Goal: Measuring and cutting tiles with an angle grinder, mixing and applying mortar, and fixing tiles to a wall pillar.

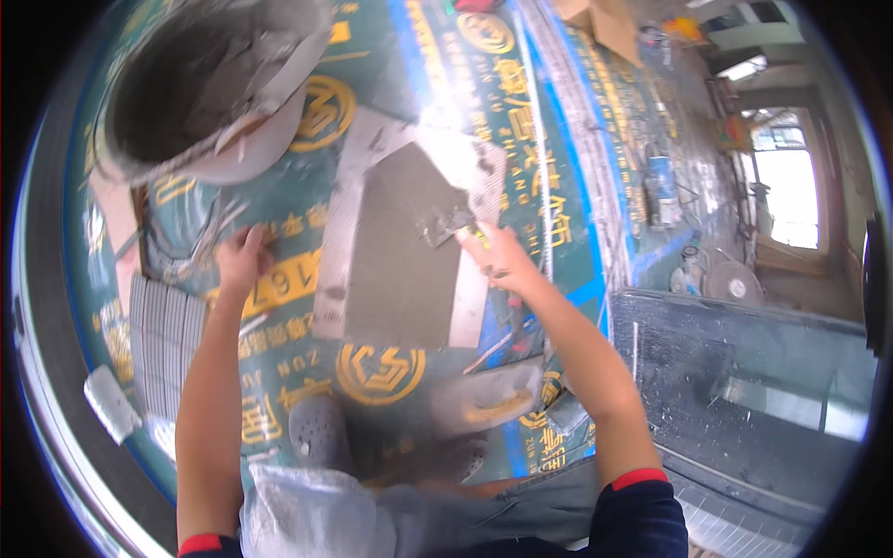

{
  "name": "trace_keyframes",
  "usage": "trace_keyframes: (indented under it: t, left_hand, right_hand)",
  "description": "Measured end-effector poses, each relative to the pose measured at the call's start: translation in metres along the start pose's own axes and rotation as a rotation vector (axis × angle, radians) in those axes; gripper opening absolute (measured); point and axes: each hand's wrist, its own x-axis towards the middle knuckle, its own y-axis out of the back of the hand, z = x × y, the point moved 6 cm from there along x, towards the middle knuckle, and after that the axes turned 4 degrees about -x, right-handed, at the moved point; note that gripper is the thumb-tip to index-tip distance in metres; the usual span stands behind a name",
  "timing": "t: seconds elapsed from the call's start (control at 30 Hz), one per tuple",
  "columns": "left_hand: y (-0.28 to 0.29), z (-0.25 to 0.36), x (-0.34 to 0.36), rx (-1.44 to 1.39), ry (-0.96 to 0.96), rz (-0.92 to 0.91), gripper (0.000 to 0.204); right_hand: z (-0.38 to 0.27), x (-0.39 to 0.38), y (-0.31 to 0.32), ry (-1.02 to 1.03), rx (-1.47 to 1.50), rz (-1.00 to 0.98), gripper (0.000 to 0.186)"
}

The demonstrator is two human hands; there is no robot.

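My right hand [493, 251] grips a trowel with a mortar-smeared blade [437, 223], resting over a pale tile [335, 288] whose upper face carries a broad, smooth layer of grey mortar [400, 288]. Left of the tile, my left hand [244, 256] is closed in a loose curl above the protective floor sheet [307, 214]; whatever is inside it, if anything, I cannot make out. A mortar bucket [270, 139] stands at the upper left, grey mix inside. Below the tile lies a flat, pale float [465, 400], blurred.
Striped grey tiles [167, 344] and a white block [112, 405] lie at the left edge. My shoe [316, 428] is below. A dark glossy slab [744, 372] is at the right, with power tools [726, 279], a blue cylinder [660, 186] and a cardboard box [595, 23] beyond.
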Motion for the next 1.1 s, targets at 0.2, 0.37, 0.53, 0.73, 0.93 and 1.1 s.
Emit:
trace_keyframes:
  t: [0.2,0.37,0.53,0.73,0.93,1.1]
  left_hand:
    - [0.032,-0.056,0.009,-0.117,-0.057,0.034,0.038]
    - [0.014,-0.030,0.006,-0.044,-0.042,0.010,0.036]
    - [0.014,-0.023,0.006,-0.020,-0.073,0.017,0.035]
    - [0.011,-0.018,0.002,-0.042,-0.084,0.020,0.038]
    - [0.025,-0.023,-0.005,-0.027,-0.086,0.032,0.035]
    - [0.017,-0.016,0.000,-0.045,-0.041,-0.001,0.038]
  right_hand:
    - [0.033,0.028,0.006,-0.151,-0.108,0.122,0.059]
    - [0.050,-0.002,0.021,0.040,-0.044,0.286,0.062]
    - [0.047,0.010,0.007,0.000,0.111,0.076,0.068]
    - [0.031,0.009,-0.003,0.031,0.065,-0.145,0.072]
    - [0.013,-0.021,-0.033,0.144,-0.028,-0.415,0.064]
    - [-0.005,-0.078,-0.039,0.222,-0.060,-0.444,0.054]
